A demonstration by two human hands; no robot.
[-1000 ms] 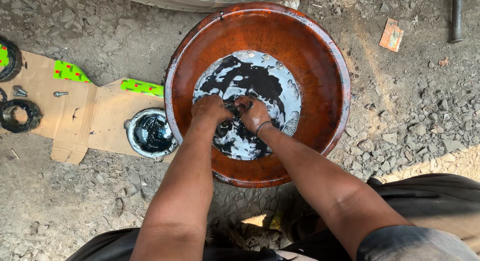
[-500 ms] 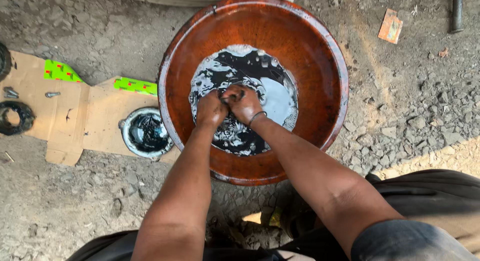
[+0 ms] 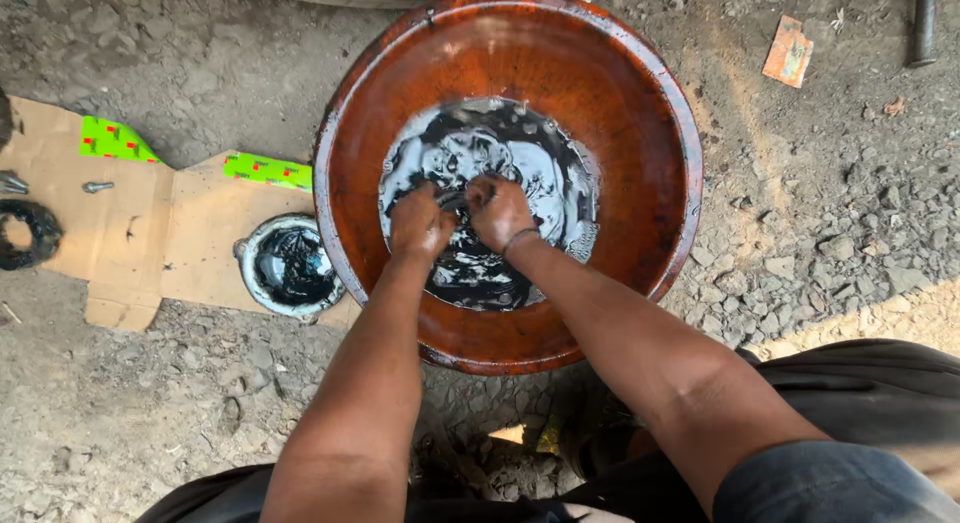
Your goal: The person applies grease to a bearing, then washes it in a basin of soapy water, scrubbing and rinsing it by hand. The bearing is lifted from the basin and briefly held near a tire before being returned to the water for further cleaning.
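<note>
A big rust-brown round basin [image 3: 645, 113] stands on the gravel and holds a pool of black oily liquid [image 3: 545, 168]. Both my hands are down in that liquid, side by side near its middle. My left hand [image 3: 418, 226] is curled into a fist. My right hand [image 3: 500, 213], with a thin band at the wrist, is curled too and touches the left. A small dark part [image 3: 461, 197] is pinched between them, mostly hidden by fingers and liquid. Black grime smears both hands.
Left of the basin a flattened cardboard sheet [image 3: 190, 233] carries a round metal cap full of black grease [image 3: 288, 266], a black ring [image 3: 25, 233], a bolt [image 3: 97, 187] and green paper strips [image 3: 268, 170]. An orange scrap [image 3: 788, 51] and a metal rod [image 3: 922, 23] lie on gravel, upper right.
My hands have drawn together from slightly apart and now press against each other in the liquid. The view has shifted a little; the basin sits more to the centre.
</note>
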